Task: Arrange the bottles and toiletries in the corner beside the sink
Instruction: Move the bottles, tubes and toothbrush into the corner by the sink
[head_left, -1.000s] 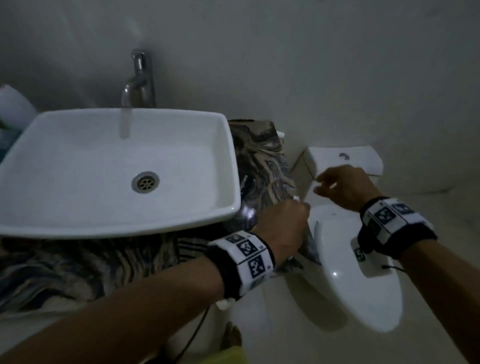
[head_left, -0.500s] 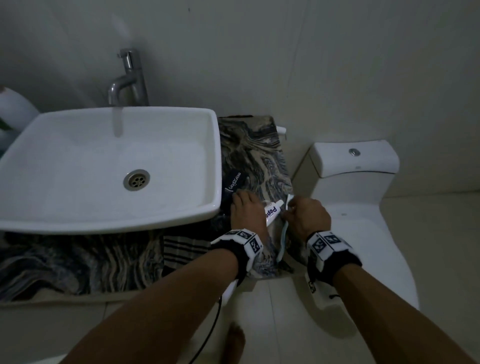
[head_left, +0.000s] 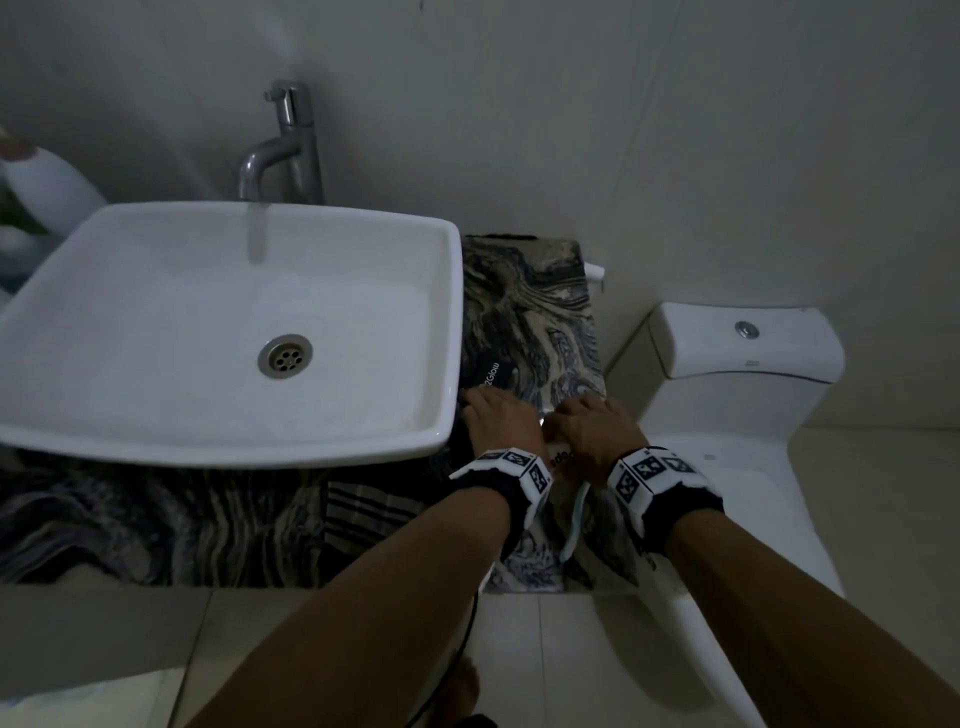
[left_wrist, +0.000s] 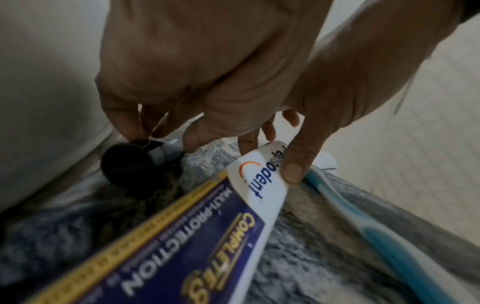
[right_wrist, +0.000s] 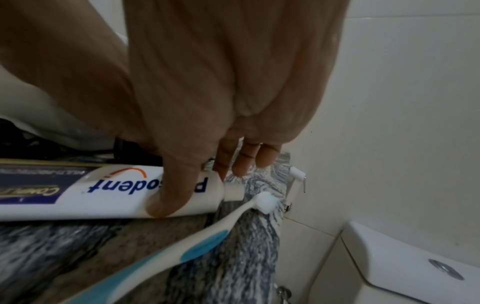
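On the marble counter (head_left: 524, 291) right of the sink (head_left: 156, 415) lie a white and blue toothpaste tube (right_wrist: 103, 193), a white and blue toothbrush (right_wrist: 207, 232) and a dark tube (head_left: 493, 371). My right hand (head_left: 592, 431) pinches the toothpaste tube (left_wrist: 182, 236) near its cap, thumb on the label and fingers behind. The toothbrush (left_wrist: 363, 222) lies loose beside it, near the counter's right edge. My left hand (head_left: 498, 421) reaches down next to the sink wall. Its curled fingertips (left_wrist: 130, 131) pinch the near end of the dark tube (left_wrist: 122, 164).
A chrome tap (head_left: 283, 150) stands behind the sink. The toilet tank (head_left: 748, 358) and lid (head_left: 753, 519) sit just right of the counter. A striped cloth (head_left: 363, 514) lies at the counter's front, and a white bottle (head_left: 47, 192) stands far left.
My right hand came down from the toilet tank onto the toothpaste tube. My left hand slid forward along the sink wall to the dark tube.
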